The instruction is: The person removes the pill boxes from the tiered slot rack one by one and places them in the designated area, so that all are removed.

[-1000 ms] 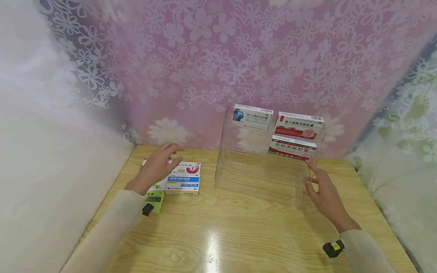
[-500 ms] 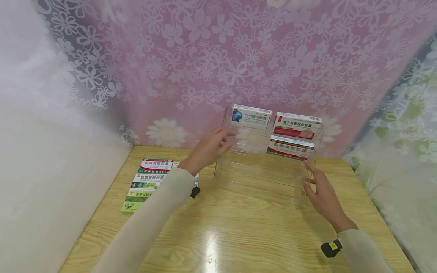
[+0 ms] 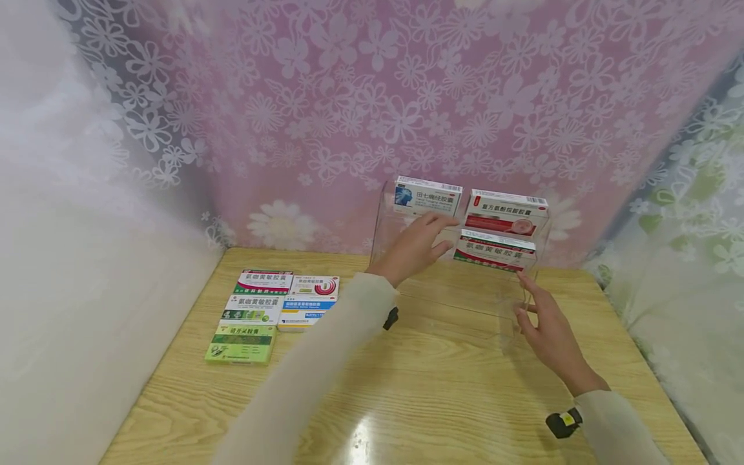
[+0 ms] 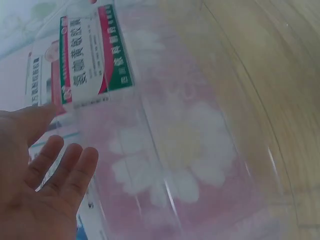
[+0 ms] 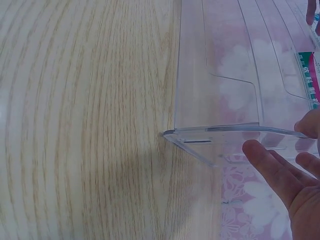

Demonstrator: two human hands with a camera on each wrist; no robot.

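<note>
Left hand (image 3: 409,248): wide, its thumb and fingers apart, in front of the clear rack (image 5: 232,128).
Right hand (image 3: 549,332): gripped the rack's right side panel between thumb and fingers.
Top tier: blue-and-white box (image 3: 427,196) at left, red-and-white box (image 3: 506,216) at right, both upright and leaning back.
Second tier: green-edged box (image 3: 494,250) at right, below the red-and-white box.
Desk (image 3: 442,400), left part: lime-green box (image 3: 240,344) nearest the person; beyond it, white box (image 3: 250,310), red-banded box (image 3: 263,283), ringed box (image 3: 314,285) and blue-striped box (image 3: 302,314), all lying flat.
</note>
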